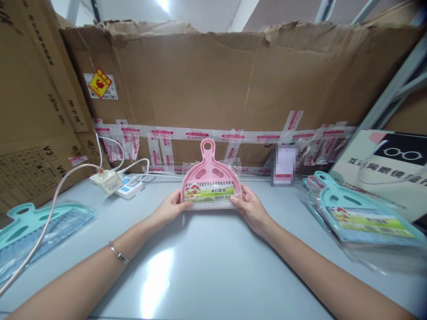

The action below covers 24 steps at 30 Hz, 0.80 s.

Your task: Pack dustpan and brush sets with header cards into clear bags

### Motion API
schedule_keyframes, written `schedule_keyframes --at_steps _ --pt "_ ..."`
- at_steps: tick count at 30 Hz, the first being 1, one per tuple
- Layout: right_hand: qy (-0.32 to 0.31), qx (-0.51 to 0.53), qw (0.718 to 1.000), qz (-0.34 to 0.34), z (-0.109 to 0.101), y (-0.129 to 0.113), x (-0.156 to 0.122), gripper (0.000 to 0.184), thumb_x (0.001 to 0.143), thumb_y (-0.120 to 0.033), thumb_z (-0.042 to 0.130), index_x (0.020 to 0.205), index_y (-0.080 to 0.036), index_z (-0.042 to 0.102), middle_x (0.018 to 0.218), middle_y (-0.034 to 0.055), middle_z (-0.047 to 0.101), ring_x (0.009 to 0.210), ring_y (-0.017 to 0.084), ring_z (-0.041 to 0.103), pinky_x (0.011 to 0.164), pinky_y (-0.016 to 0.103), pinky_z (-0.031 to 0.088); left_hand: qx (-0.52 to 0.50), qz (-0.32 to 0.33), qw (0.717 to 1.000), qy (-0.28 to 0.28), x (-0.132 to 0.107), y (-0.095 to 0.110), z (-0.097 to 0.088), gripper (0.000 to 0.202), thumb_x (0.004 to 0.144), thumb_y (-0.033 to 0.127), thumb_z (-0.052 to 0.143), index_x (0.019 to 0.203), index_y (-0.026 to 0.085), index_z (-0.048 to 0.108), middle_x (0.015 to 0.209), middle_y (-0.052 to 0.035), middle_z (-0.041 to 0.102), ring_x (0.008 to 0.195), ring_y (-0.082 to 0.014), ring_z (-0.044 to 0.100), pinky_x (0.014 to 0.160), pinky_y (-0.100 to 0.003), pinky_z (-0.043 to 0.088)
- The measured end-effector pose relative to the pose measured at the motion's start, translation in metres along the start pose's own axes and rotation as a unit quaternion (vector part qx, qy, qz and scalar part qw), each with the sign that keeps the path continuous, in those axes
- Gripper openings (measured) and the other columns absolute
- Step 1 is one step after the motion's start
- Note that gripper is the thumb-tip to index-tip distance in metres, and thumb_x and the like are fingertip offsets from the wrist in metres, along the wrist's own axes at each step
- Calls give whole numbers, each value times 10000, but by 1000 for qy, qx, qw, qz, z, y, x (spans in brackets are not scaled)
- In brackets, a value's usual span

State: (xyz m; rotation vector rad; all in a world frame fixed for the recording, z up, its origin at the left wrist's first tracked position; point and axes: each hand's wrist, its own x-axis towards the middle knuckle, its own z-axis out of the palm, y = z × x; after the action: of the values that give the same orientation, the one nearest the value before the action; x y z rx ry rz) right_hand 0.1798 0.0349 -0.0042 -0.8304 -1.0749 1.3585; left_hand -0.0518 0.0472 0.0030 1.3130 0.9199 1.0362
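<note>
A pink dustpan and brush set (211, 174) in a clear plastic bag is held upright in the middle, handle up, with a printed label across its front. My left hand (171, 206) grips its lower left edge, thumb on the front. At the lower right edge, my right hand (251, 208) closes on it the same way. The fingers behind the set are partly hidden. To the left lies a bagged turquoise dustpan set (43, 226). Several more bagged sets, with a turquoise dustpan (353, 209) on top, are piled at the right.
A power strip (128, 188) with a plug and white cables sits at the back left of the table (213, 275). Tall cardboard (213, 84) walls the back. A blurred-out upright object (284, 166) and a printed white bag (373, 164) stand at the right rear.
</note>
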Motion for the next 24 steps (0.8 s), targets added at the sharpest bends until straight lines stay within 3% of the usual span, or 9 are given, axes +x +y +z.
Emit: schedule_keyframes --at_steps 8,14,19,24 --pt "-6 5 1000 11 4 -2 -2 524 570 -295 773 1016 -249 501 948 16 698 857 196 659 807 352 501 12 5 1000 7 0 3 3 460 616 383 755 978 145 602 1001 -87 695 863 -198 636 670 -250 472" --pt "-18 20 999 23 6 -5 -4 519 574 -289 775 1014 -256 501 943 10 702 850 189 662 802 344 507 -8 21 1000 10 0 5 2 451 603 353 769 967 140 610 986 -89 702 899 -215 639 741 -276 482" --pt "-43 11 998 53 4 -5 -5 520 630 -298 747 1077 -263 482 966 6 698 827 165 663 751 306 518 5 6 999 35 -2 8 2 465 619 347 760 989 120 592 1040 -116 680 849 -198 640 643 -242 478" --pt "-19 -13 998 55 5 -9 -6 559 611 -314 761 1091 -263 480 1026 14 678 843 172 658 692 293 527 21 -24 999 9 -8 15 4 492 662 352 735 1073 137 574 1096 -117 659 866 -195 638 645 -243 492"
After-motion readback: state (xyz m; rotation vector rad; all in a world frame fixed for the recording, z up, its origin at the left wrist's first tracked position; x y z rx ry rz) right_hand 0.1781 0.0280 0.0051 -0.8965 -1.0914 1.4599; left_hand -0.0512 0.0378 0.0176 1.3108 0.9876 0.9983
